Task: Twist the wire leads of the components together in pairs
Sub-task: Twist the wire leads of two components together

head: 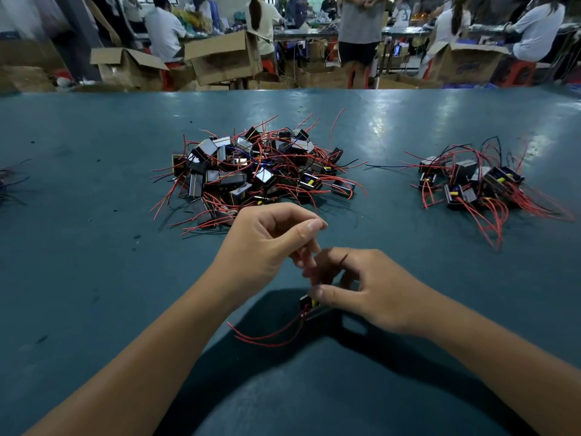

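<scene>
A: Red wire leads (306,265) pinched in the left hand (264,243), right hand (361,291) gripping the small black block-shaped component with a yellow tab (309,305), low at 6 o'clock on the teal-green tabletop (94,278).

B: Progress?

A: Early, I'd judge. Big tangled heap of black components with red wires (257,171) waits at 12 o'clock; smaller cluster of the same parts (471,184) at 2 o'clock looks like finished ones.

B: Twist formed yet?

A: Can't tell. Fingers cover it. 2 loose red leads (267,336) trail toward 7 o'clock.
</scene>
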Motion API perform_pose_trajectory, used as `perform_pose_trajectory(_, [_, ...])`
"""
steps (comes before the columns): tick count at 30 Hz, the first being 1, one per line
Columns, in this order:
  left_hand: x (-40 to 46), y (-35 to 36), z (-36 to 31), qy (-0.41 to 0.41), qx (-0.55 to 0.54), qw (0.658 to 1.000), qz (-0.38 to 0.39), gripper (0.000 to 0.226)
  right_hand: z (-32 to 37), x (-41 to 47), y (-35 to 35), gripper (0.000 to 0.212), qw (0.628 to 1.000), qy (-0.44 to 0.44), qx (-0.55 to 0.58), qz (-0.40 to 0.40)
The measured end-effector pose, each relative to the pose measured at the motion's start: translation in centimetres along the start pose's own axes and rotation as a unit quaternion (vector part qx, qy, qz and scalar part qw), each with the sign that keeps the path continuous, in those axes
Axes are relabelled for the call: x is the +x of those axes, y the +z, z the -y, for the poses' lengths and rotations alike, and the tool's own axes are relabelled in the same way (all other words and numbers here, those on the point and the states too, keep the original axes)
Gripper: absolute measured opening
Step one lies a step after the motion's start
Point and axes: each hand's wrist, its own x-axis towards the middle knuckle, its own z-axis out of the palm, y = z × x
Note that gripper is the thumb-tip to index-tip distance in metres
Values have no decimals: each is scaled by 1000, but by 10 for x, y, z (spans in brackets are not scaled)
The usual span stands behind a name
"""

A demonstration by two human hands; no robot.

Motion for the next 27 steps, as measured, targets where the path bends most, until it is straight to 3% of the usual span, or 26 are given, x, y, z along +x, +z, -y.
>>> perform_pose_trajectory(3, [0,-3,-1,-13,-18,1000,6,16,-4,3,0,6,1000,-7,-7,-4])
perform_pose_trajectory(5, [0,-9,0,-51,-17,998,35,27,-7,4,-2,3,1000,-9,-4,-12])
perform_pose_trajectory(8, [-3,-16,7,-128,127,973,146,43,-10,3,-5,11,999,1,9,-34])
perform_pose_trajectory(11, [-8,-5,15,-143,249,932,221,39,-16,4,-11,13,998,13,17,-54])
perform_pose_trajectory(15, [-7,-3,16,-99,315,915,232,26,-25,2,-25,10,996,36,64,-44])
perform_pose_trajectory(20, [-4,-21,15,-103,353,905,215,21,-32,0,-37,9,993,48,103,-23])
perform_pose_trajectory(27, [0,-31,19,-106,367,898,217,20,-36,-3,-50,9,998,39,-51,9])
